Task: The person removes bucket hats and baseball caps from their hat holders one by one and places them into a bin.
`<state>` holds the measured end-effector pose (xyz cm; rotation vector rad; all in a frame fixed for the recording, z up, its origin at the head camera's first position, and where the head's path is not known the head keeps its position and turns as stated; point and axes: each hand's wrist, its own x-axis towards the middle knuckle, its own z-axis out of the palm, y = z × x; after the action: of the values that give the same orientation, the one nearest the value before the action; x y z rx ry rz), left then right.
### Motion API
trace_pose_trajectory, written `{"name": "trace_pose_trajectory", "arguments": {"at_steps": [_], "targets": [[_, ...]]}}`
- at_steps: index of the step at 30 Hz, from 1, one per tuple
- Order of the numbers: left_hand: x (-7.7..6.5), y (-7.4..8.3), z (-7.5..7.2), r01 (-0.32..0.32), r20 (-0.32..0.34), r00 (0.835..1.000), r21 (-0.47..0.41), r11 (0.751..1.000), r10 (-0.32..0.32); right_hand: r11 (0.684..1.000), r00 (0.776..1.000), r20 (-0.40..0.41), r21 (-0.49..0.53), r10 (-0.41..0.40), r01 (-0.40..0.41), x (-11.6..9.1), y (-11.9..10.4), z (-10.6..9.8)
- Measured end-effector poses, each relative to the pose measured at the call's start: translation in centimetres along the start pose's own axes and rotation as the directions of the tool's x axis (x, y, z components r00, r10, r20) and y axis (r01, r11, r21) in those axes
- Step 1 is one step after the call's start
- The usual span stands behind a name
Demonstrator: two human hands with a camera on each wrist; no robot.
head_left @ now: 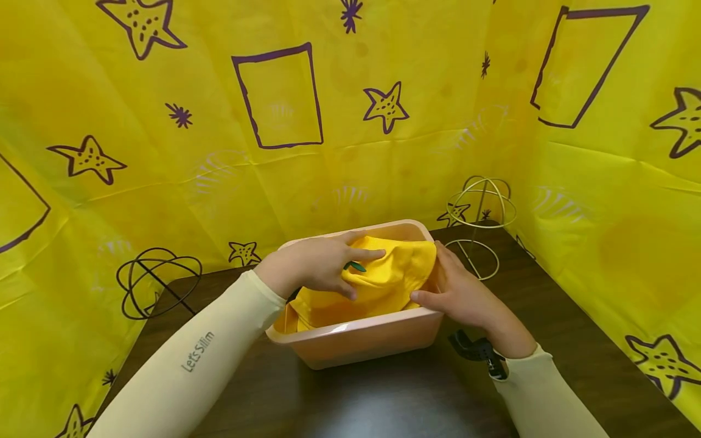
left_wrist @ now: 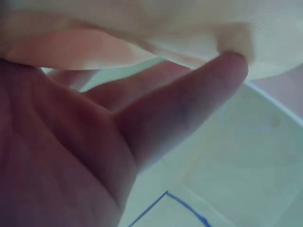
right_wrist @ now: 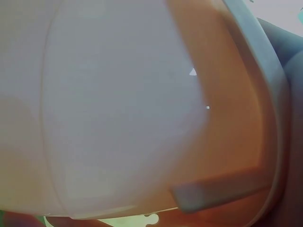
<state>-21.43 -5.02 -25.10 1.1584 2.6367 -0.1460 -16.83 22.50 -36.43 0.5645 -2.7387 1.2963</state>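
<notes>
A yellow cloth hat (head_left: 391, 267) with a small green leaf on it sits in a pink plastic basin (head_left: 372, 340), its side standing up near the rim. My left hand (head_left: 323, 264) lies over the hat's left part, fingers spread and reaching across the leaf. In the left wrist view, a straight finger (left_wrist: 189, 99) touches the fabric (left_wrist: 279, 42). At the basin's right end, my right hand (head_left: 465, 298) holds the hat's edge, thumb in front and fingers behind. The right wrist view is filled by the pale-looking hat (right_wrist: 118, 104) beside the basin wall (right_wrist: 236, 113).
The basin stands on a dark wooden table (head_left: 361, 401). A black wire stand (head_left: 159, 283) is at the left, and a gold wire stand (head_left: 482, 225) at the back right. Yellow printed sheets (head_left: 339, 170) hang close around the table.
</notes>
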Motion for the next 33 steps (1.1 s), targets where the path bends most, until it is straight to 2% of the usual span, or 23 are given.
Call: {"name": "trace_pose_trajectory", "arguments": {"at_steps": [3,7,16,27,33], "targets": [[0.8,0.0,0.5,-0.015,0.036,0.999,0.000,1.000,0.015,0.999,1.000,0.004,0.010,0.030,-0.030,0.0,-0.1,-0.1],[1.8,0.2,1.3,-0.003,0.095,0.995,-0.039,0.999,0.006,0.997,0.998,0.010,0.025,0.068,-0.068,-0.1,-0.1,-0.2],[3.6,-0.1,2.2,0.034,0.157,0.987,-0.132,0.991,-0.013,0.999,0.999,-0.002,-0.013,0.052,-0.052,0.0,0.2,-0.2],[6.1,-0.9,4.7,0.062,0.212,0.976,-0.103,0.993,-0.039,0.997,0.997,0.005,-0.037,0.072,-0.072,-0.2,0.0,-0.1],[6.9,-0.7,5.9,0.081,0.239,0.969,-0.078,0.994,-0.060,0.996,0.996,0.005,-0.041,0.085,-0.085,-0.1,-0.1,0.1]]}}
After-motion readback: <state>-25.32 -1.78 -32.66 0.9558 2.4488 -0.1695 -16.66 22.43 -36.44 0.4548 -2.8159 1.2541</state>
